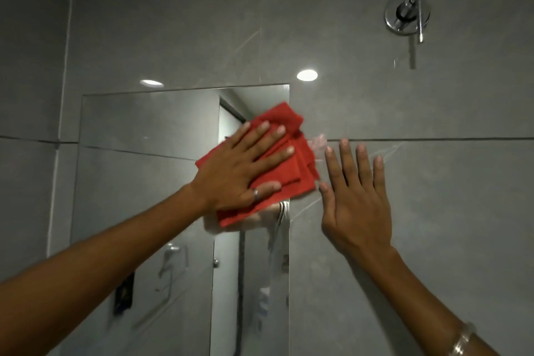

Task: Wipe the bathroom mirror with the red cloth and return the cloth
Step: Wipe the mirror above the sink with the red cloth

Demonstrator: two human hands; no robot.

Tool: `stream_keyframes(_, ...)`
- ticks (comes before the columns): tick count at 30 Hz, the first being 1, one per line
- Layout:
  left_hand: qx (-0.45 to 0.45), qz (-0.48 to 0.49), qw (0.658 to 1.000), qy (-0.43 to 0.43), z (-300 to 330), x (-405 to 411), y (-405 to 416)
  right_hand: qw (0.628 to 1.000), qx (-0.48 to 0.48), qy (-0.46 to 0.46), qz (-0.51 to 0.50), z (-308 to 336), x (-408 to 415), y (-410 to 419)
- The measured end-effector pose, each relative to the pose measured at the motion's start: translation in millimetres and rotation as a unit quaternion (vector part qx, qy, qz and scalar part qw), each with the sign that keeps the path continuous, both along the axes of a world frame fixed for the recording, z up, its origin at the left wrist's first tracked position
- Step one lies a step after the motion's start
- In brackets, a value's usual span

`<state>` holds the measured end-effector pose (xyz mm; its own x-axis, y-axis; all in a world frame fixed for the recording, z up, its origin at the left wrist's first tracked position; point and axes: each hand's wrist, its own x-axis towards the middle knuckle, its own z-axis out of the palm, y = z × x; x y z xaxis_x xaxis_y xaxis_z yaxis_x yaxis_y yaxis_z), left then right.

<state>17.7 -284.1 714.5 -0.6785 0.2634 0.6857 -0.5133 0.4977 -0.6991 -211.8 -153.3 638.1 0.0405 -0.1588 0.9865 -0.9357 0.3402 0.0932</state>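
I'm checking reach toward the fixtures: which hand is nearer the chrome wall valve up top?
Right. The right hand lies flat on the tile below the chrome valve, slightly to its left; the left hand presses the red cloth on the mirror, farther left.

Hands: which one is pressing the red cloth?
The left hand, spread flat on the red cloth at the mirror edge. The right hand rests bare on the grey wall.

Grey tiled wall (pixel 433 211) seen head-on, frameless mirror (pixel 144 130) mounted flat on it at left, chrome fitting (pixel 407 16) fixed upper right, red cloth (pixel 289 165) pressed against the mirror's right edge
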Motion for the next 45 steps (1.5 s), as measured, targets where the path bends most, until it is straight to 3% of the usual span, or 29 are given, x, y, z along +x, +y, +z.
stream_keyframes(4, -0.001, 0.018, 0.998, -0.059, -72, 46, -22, 1.0, 0.019, -0.005, -0.013, -12, -2, 5)
stream_keyframes(6, 0.051, 0.034, 0.998, 0.016, -59, 64, -35, 1.0, 0.02, -0.004, -0.011, -14, -1, 7)
stream_keyframes(9, 0.158, 0.032, 0.969, 0.186, -8, 65, -34, 1.0, 0.013, -0.005, -0.014, -15, 1, 6)
stream_keyframes(11, 0.176, 0.025, 0.958, 0.224, 28, 48, -26, 1.0, 0.005, -0.008, -0.021, -16, 2, 4)
stream_keyframes(14, 0.147, 0.019, 0.967, 0.208, 67, 17, -8, 1.0, -0.004, -0.009, -0.022, -16, 3, 2)
stream_keyframes(18, 0.072, 0.02, 0.989, 0.131, 52, -5, 2, 1.0, -0.009, 0.0, -0.016, -25, 2, 1)
stream_keyframes(22, 0.038, -0.001, 0.997, 0.07, -20, -10, 6, 1.0, -0.018, 0.012, -0.007, -46, 0, 2)
stream_keyframes(29, 0.052, -0.057, 0.997, 0.003, -248, -18, 5, 1.0, -0.001, -0.01, -0.017, -96, -1, 3)
stream_keyframes(32, 0.071, -0.034, 0.993, -0.092, -345, -12, 10, 1.0, 0.004, -0.021, -0.01, -116, -2, 3)
stream_keyframes(35, 0.063, -0.003, 0.98, -0.189, -392, 1, 10, 1.0, 0.014, -0.016, -0.006, -129, -3, 4)
stream_keyframes(39, 0.042, -0.017, 0.985, -0.167, -373, 6, 9, 0.999, 0.036, -0.014, -0.001, -132, -4, 7)
stream_keyframes(45, 0.103, -0.034, 0.993, 0.051, -207, -22, 16, 0.998, 0.042, -0.028, 0.049, -112, 9, 11)
